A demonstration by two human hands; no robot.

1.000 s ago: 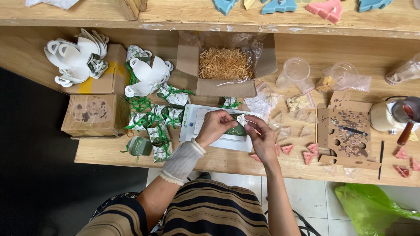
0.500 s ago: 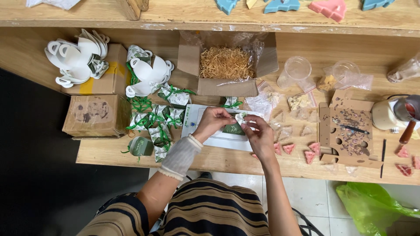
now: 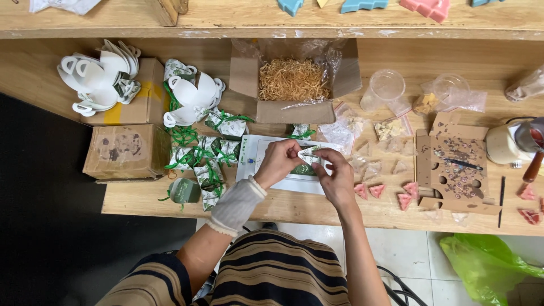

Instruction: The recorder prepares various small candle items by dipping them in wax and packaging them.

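Pinching grip: left hand and right hand are closing fingertips on a small white packet, lifting it above the worktop for folding.

small white-green packet | pinched between both hands | above white tray

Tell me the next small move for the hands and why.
Probably fold the small white box shut. Both the left hand and the right hand pinch it above the white sheet, and it looks only half formed, unlike the tied green-ribbon packets beside them.
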